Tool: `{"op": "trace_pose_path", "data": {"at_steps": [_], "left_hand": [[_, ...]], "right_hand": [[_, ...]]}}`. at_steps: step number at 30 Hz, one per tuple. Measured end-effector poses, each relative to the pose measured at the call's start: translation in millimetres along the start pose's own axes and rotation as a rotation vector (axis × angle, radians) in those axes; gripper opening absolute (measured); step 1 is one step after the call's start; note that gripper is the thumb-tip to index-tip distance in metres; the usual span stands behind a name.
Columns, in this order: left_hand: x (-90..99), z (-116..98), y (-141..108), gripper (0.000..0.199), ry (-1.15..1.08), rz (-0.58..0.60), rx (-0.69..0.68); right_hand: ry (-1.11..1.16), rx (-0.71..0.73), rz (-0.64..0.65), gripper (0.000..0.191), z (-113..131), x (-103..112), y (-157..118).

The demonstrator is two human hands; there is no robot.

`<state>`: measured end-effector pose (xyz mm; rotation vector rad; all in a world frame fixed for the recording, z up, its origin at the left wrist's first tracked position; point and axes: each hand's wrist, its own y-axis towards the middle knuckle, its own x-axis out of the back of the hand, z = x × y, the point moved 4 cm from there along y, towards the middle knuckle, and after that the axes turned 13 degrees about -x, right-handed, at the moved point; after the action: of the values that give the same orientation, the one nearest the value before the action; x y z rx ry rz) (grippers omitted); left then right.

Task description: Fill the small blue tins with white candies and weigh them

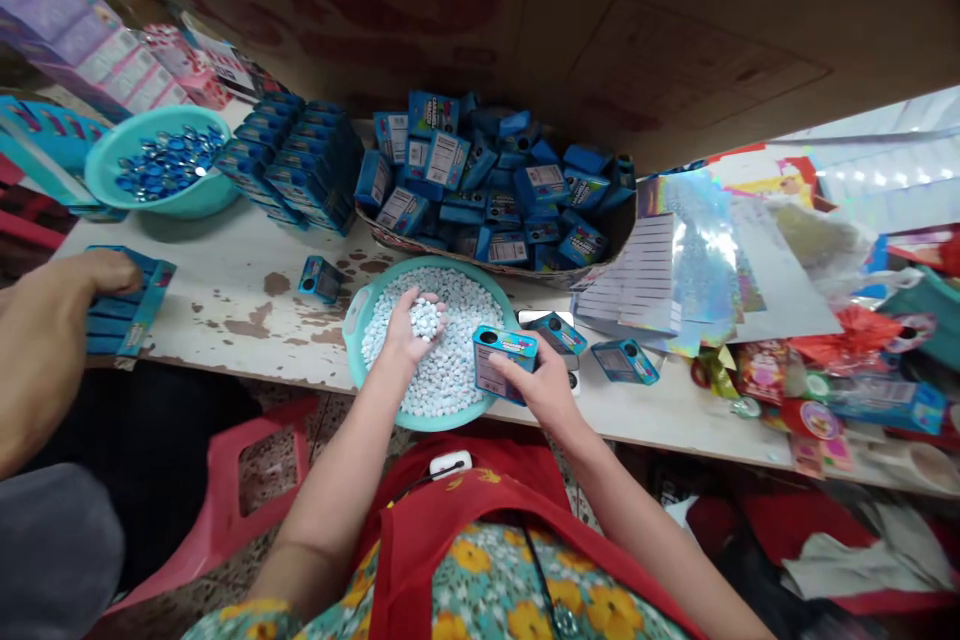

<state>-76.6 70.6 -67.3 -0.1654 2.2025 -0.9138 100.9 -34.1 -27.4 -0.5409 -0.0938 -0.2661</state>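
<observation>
My left hand (409,328) is palm up over a turquoise bowl (358,325), its fingers curled around a small heap of white pellets (426,318). More white pellets (442,390) fill the bowl beneath. At the bowl's right side my right hand (544,382) grips a small blue box (504,365) with a round dark hole in its top. Just right of that hand, another blue box (559,332) lies on a white object, and one more (626,361) lies on the table. A single blue box (320,280) stands left of the bowl.
Behind the bowl, a cardboard tray (480,265) holds many blue boxes, with stacked ones (300,160) to its left. A bowl of blue pieces (161,165) is further left. A co-worker's hand (112,275) touches blue boxes. Shiny sheets (697,250) and wrapped sweets lie right.
</observation>
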Motion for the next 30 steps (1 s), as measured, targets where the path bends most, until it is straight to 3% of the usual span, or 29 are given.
{"op": "trace_pose_path", "data": {"at_steps": [2, 5, 8, 11, 18, 30], "left_hand": [[-15.5, -2, -10, 0.022, -0.005, 0.082, -0.076], [-38.4, -8, -30, 0.026, -0.021, 0.172, -0.296], [-48.9, -13, -40, 0.029, 0.025, 0.133, -0.521], [-50.3, -16, -39, 0.03, 0.094, 0.083, -0.648], [-55.5, -22, -37, 0.034, 0.17, 0.075, -0.754], [-65.4, -29, -42, 0.037, 0.242, 0.079, -0.804]], "right_hand": [[-0.137, 0.083, -0.052, 0.042, 9, -6, -1], [-0.275, 0.252, -0.061, 0.036, 22, -22, 0], [-0.352, 0.38, -0.065, 0.03, 33, -38, 2], [-0.376, 0.446, -0.069, 0.029, 40, -47, 5], [-0.427, 0.486, -0.051, 0.032, 43, -51, 7], [-0.335, 0.49, -0.059, 0.029, 56, -46, 10]]}}
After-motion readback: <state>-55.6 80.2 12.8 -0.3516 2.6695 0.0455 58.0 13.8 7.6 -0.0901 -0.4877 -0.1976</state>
